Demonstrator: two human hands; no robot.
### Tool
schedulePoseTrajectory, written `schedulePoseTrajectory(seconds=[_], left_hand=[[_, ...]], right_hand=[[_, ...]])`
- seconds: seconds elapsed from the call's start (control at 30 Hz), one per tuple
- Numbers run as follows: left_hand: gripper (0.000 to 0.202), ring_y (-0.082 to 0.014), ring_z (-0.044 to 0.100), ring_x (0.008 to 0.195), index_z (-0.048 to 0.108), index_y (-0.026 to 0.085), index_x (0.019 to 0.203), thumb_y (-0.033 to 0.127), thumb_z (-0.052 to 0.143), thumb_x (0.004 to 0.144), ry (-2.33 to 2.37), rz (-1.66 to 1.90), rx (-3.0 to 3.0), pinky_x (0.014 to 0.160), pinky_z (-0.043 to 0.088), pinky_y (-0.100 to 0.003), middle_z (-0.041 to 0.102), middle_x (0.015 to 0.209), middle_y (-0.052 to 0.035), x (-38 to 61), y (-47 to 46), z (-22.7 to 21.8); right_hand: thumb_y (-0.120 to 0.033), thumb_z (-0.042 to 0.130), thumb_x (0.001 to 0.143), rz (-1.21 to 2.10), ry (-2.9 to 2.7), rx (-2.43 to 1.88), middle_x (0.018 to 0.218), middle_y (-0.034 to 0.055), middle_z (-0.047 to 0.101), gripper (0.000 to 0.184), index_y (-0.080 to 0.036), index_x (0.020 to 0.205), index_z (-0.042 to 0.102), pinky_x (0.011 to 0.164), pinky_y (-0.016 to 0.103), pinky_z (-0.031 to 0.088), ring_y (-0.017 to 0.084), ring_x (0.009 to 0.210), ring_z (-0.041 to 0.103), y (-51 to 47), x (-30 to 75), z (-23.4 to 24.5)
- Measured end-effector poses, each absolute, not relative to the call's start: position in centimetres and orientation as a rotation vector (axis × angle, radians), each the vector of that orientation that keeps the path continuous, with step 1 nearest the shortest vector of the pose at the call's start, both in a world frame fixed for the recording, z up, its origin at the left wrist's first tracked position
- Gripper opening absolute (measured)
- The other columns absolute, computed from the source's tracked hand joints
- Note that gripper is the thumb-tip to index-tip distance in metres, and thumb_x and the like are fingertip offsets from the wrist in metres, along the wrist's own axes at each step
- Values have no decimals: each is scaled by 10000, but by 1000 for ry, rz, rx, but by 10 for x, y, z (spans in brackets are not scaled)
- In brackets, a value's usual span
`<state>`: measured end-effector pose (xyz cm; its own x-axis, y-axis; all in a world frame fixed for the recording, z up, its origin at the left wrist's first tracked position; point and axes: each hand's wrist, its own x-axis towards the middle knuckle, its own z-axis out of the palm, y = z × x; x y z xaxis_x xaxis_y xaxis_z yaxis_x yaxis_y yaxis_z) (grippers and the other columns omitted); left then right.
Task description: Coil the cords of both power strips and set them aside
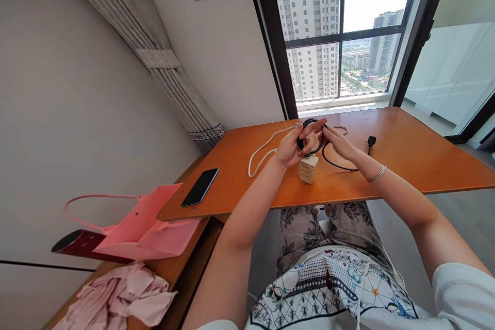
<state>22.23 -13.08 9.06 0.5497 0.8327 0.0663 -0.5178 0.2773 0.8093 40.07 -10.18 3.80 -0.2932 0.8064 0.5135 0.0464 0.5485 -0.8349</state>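
Centrally, the left hand [294, 145] grips a coiled black cable [309, 136]; the right hand [338, 142] pinches the same coil from the right; a cream cube adapter [308, 167] stands just below on the orange table [406, 165]; a white cable [263, 150] trails left; a phone [200, 186] lies lower left.

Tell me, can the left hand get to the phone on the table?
Probably yes. The phone lies flat near the table's left edge with bare wood between it and the left hand. But that hand is busy holding a coiled black cable.
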Motion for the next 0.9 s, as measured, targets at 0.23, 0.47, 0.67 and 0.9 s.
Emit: schedulePoseTrajectory(seconds=[0.23, 0.47, 0.67, 0.9], left_hand=[[506, -25, 489, 467, 343, 164, 588, 417, 569, 963, 388, 1094, 956, 327, 276, -172, 701, 1291, -58, 213, -130, 92], [436, -242, 615, 1268, 437, 186, 628, 447, 625, 922, 382, 1148, 1081, 763, 613, -260, 630, 1411, -45, 212, -125, 87], [460, -291, 422, 1460, 416, 176, 610, 439, 650, 908, 357, 1168, 1105, 1052, 531, -384, 552, 1503, -34, 216, -126, 87], [449, -273, 611, 1272, 420, 162, 599, 381, 685, 888, 365, 1114, 1039, 951, 557, -355, 613, 1424, -59, 222, -133, 90]], right_hand=[[-258, 493, 951, 816, -2124, -1247, 876, 44, 664, 451, -129, 1376, 417, 756, 296, 482, 169, 786, 634, -118, 421, -21], [-297, 373, 1033, -138, -2437, -1549, 1161, 161, 695, 409, -166, 1372, 561, 640, 293, 379, 250, 933, 695, -165, 420, -2], [-390, 379, 1048, -449, -2563, -1014, 756, 71, 690, 420, -180, 1046, 743, 574, 291, 259, 155, 664, 609, -190, 417, 31], [-383, 433, 1023, -244, -2478, -735, 846, 63, 716, 360, -196, 1033, 740, 602, 278, 298, 151, 684, 573, -188, 408, 72]])
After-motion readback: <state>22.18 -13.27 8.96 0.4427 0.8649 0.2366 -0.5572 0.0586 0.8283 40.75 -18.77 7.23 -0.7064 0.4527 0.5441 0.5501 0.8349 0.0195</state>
